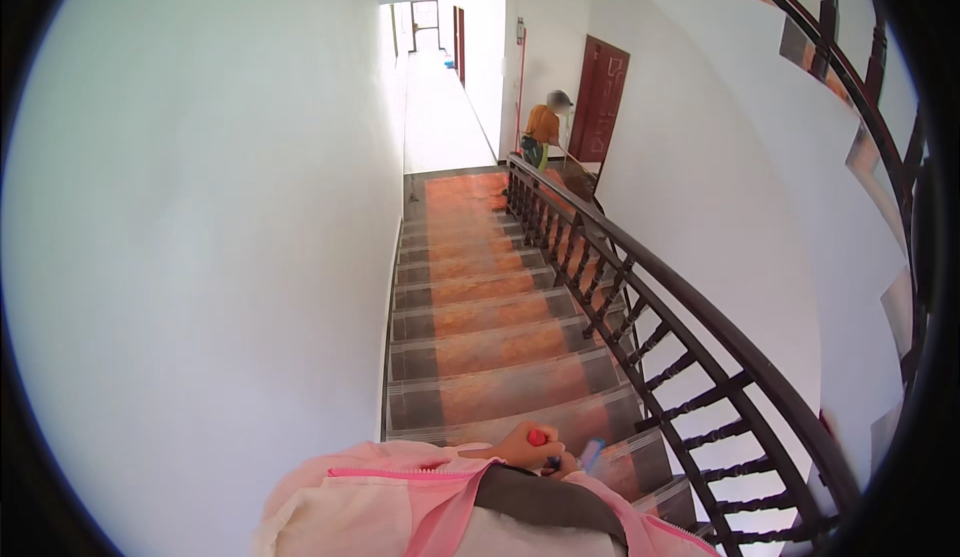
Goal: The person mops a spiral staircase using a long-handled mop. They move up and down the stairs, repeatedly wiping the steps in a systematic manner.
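My left hand (517, 446) is curled into a fist around a handle with a rounded red end (537, 437), low in the picture in front of my body. Just to its right, my right hand (559, 466) is closed on a blue object, partly covered by the pink sleeve. The pale blue, flat part of this object (592, 454) juts out past the fingers; blur hides what it is. Both hands are above the upper steps of a staircase (487, 309) that runs down ahead of me, its treads orange in the middle and dark grey at the sides.
A dark wooden banister (675, 279) with turned balusters curves down on the right. A plain white wall (210, 219) borders the left. At the lower landing (465, 189), a person (543, 128) holds a long handle near a dark red door (600, 99). Beyond lies a bright corridor (446, 114).
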Available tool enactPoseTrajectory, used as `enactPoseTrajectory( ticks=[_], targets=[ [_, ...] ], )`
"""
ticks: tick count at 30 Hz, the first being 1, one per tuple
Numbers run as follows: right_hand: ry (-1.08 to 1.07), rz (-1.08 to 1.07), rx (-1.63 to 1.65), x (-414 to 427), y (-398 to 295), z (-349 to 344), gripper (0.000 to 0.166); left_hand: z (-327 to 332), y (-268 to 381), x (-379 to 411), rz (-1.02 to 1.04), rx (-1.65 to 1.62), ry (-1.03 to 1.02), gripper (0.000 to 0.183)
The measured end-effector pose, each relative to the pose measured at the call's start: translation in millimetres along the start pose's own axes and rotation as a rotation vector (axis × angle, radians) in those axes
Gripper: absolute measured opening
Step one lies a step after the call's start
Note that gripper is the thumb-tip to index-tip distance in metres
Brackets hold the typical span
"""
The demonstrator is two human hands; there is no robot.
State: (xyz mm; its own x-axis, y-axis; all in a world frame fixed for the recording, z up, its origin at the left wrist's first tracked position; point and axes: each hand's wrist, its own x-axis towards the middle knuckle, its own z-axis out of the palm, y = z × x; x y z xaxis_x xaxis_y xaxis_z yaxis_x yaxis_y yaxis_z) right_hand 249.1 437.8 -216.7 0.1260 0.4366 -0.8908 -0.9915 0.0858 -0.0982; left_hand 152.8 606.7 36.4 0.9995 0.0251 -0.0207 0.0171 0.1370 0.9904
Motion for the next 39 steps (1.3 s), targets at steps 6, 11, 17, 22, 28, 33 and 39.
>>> enactPoseTrajectory(
  ticks=[6, 11, 17, 22, 28, 33, 39],
  targets=[
    [-0.417, -0.022, -0.27, -21, 6, 73, 0.019, -1, -9, -6, 0.403, 0.316, -0.2, 0.009],
    [-0.706, -0.22, -0.236, -8, -8, 122, 0.018, 1, 20, -10, 0.552, 0.599, -0.396, 0.013],
    [-0.488, -0.01, -0.217, -4, -7, 152, 0.017, -4, 45, -33, 0.628, 0.515, -0.056, 0.021],
    [-0.479, 0.098, -0.076, 5, 6, 146, 0.016, -18, 46, -38, 0.515, 0.475, -0.094, 0.023],
    [-0.5, -0.053, -0.022, 9, 35, 123, 0.013, -34, 35, -31, 0.57, 0.436, -0.118, 0.022],
    [-0.298, -0.685, -0.484, 20, 41, 95, 0.011, -22, 41, -30, 0.495, 0.375, -0.153, 0.021],
    [-0.107, -0.352, 0.161, -24, 5, 111, 0.016, 0, 31, -1, 0.512, 0.279, -0.059, 0.02]
  ],
)
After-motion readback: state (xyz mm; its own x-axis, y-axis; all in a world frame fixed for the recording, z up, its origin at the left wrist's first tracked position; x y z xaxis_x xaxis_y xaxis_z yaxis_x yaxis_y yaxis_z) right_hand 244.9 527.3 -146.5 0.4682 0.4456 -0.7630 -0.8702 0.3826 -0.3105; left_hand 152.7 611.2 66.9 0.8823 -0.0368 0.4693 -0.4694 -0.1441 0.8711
